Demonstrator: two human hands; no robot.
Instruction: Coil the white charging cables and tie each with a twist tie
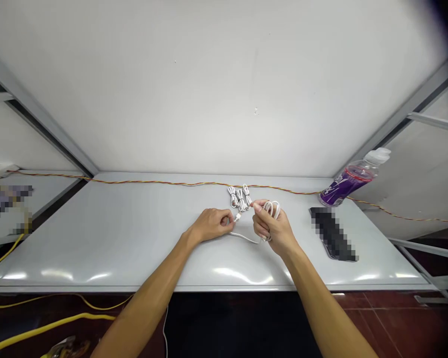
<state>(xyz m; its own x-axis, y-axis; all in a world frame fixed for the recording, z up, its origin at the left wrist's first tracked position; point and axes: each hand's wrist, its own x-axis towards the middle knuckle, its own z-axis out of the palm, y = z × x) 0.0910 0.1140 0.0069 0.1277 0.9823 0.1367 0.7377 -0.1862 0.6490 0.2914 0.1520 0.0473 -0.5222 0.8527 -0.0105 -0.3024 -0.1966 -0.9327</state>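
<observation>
While a white cable (245, 238) is being held across both hands, a looped length of it is being gripped by the closed fingers (259, 211) of the right hand (274, 231), and the part beside its plug (238, 217) is being pinched by the left hand (211, 224). Three tied cable bundles (239, 197) are lying just beyond on the desk (134, 258), a pixelated flat object (332, 233) and a purple-labelled bottle (353, 178) are lying to the right, and a twisted wire (153, 182) is running along the far edge.

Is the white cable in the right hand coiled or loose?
Partly coiled: its loops bunch in the right hand, while a slack length runs to the left hand.
</observation>
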